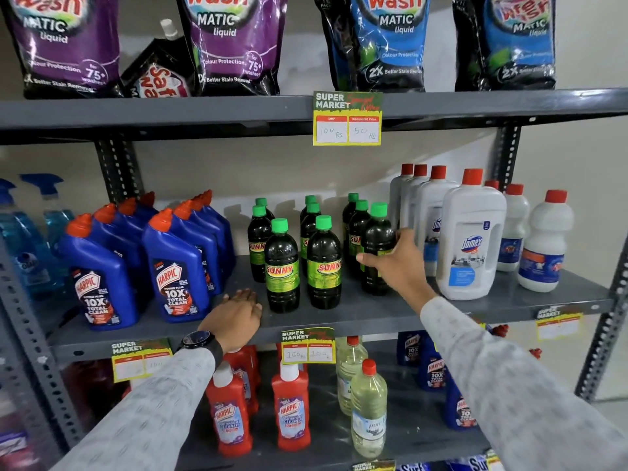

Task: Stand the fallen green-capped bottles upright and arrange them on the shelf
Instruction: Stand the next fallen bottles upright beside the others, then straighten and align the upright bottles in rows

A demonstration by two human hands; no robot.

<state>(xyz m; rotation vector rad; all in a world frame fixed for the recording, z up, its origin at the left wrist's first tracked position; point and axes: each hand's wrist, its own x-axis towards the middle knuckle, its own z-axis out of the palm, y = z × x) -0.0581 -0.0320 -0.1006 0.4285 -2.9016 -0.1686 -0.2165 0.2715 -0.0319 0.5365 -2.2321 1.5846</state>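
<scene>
On grey metal shelf (356, 317), right hand (401, 263) grasping glossy green-capped bottle (377, 246)

Nine green-capped bottles (282, 266) stand upright at centre. At nine o'clock, about eight blue Harpic bottles (176, 266). At three o'clock, seven red-capped white bottles (472, 239); at twelve, five detergent pouches (234, 45).

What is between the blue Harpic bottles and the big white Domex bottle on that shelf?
In the head view, the green-capped bottles stand upright in three rows between the blue Harpic bottles and the white Domex bottle. The right hand grips the front right one.
</scene>
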